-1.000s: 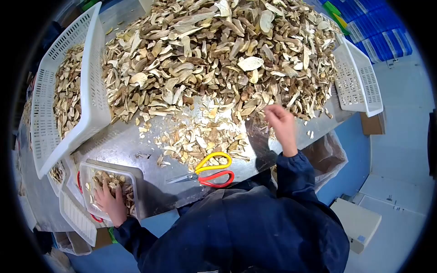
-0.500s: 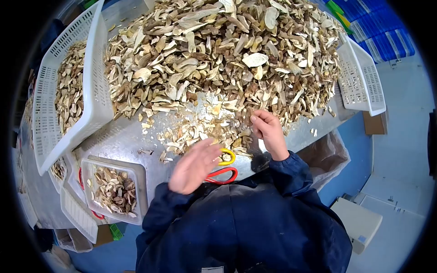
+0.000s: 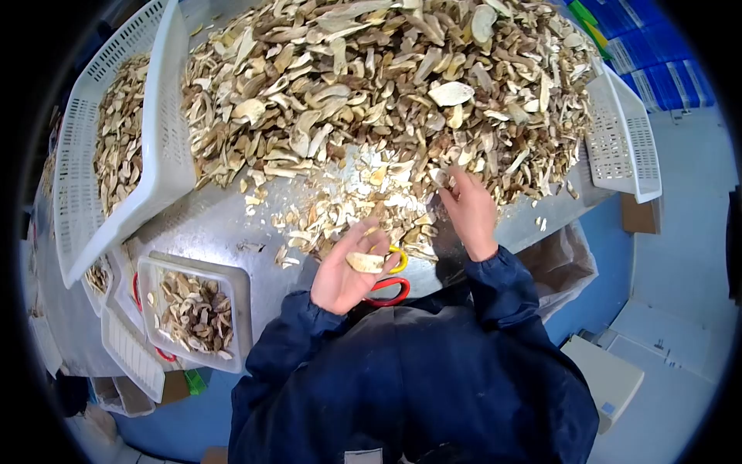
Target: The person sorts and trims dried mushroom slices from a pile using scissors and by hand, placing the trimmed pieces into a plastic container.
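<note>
My left hand (image 3: 346, 272) is turned partly palm up over the near table edge, its fingers curled around a pale dried mushroom slice (image 3: 365, 263). Just behind that hand lie a yellow scissor handle (image 3: 399, 260) and a red looped handle (image 3: 390, 292), their blades hidden. My right hand (image 3: 470, 209) reaches to the front of the large heap of dried mushroom slices (image 3: 386, 85), thumb and fingers pinching what looks like a slice (image 3: 442, 178). Between the hands, smaller pale pieces (image 3: 340, 209) are scattered on the metal table (image 3: 209, 224).
A tall white perforated basket (image 3: 166, 147) with slices stands at left, and another white basket (image 3: 641, 147) at right. A shallow tub (image 3: 241, 309) of slices sits near left. Below the right edge is a lined bin (image 3: 568, 267); blue crates (image 3: 657, 54) are stacked at upper right.
My left hand has turned over and moved slightly right, now showing a slice in its palm. My right hand has shifted a little up and right at the heap. The view has moved slightly.
</note>
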A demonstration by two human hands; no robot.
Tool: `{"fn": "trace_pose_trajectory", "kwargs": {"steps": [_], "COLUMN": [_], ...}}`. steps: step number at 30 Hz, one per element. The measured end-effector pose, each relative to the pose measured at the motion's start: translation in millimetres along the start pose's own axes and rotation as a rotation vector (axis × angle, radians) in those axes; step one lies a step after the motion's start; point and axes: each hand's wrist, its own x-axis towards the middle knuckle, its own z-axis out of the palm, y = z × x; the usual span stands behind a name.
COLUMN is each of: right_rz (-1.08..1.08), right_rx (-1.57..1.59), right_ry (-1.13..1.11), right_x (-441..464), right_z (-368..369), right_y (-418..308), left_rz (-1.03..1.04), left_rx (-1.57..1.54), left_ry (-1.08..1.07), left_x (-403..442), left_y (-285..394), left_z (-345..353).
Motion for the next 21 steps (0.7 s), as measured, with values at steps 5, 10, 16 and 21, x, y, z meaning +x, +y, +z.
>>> {"fn": "trace_pose_trajectory", "kwargs": {"steps": [5,10,16,21], "right_rz": [-0.075,0.22,0.685,0.489], "right_rx": [-0.015,0.713,1.772,1.278], "right_ry": [0.131,-0.065,-0.513,-0.918], "right_x": [0,-5,-33,-42], "right_z": [13,12,0,-14], "right_y": [2,23,-17,-58], "left_rz": [0.069,0.109,0.187,0.239], "left_rx": [0.027,0.086,0.137,0.351], "left_ry": [-0.046,-0.116,-0.211,-0.217], "left_x": [3,3,6,7], "left_y": [3,5,4,4], "left_z": [7,12,16,21]}}
